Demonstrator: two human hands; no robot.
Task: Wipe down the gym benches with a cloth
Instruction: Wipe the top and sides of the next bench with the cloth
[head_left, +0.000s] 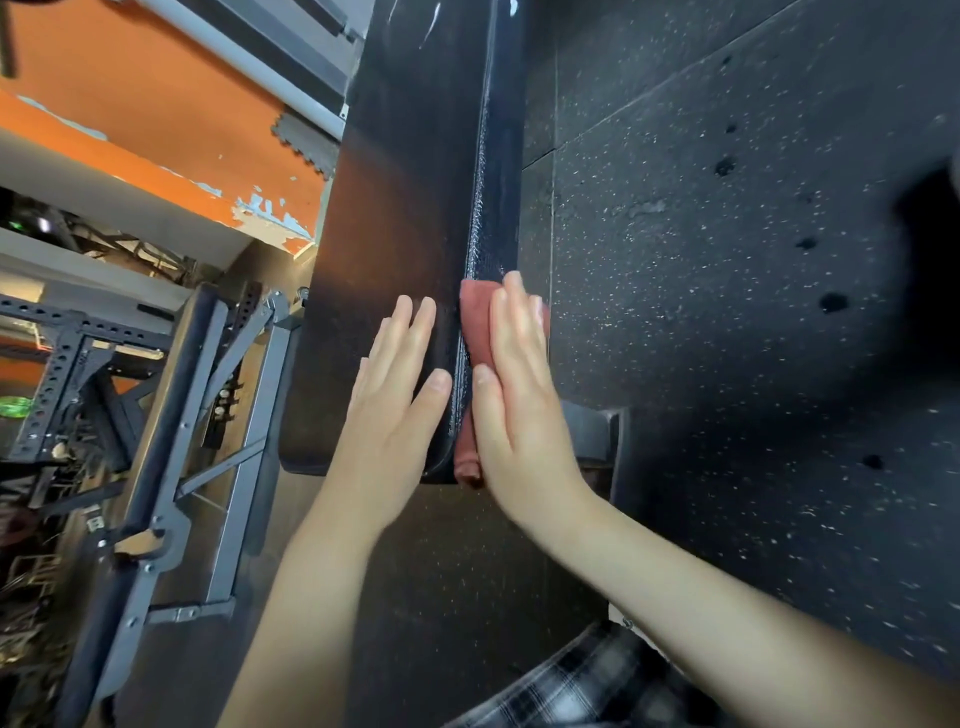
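Note:
A long black padded gym bench (405, 197) runs away from me up the middle of the view. My left hand (397, 395) lies flat, fingers straight, on the top of the pad near its close end. My right hand (519, 395) presses a folded red cloth (475, 332) against the bench's right side face, fingers straight over the cloth. The side face above the cloth looks wet and shiny. Part of the cloth is hidden under my palm.
Black speckled rubber floor (727, 260) lies to the right. A grey steel rack frame (208, 441) with perforated uprights stands at the left. An orange and grey wall (156, 119) is at the upper left. A plaid garment (597, 686) shows at the bottom.

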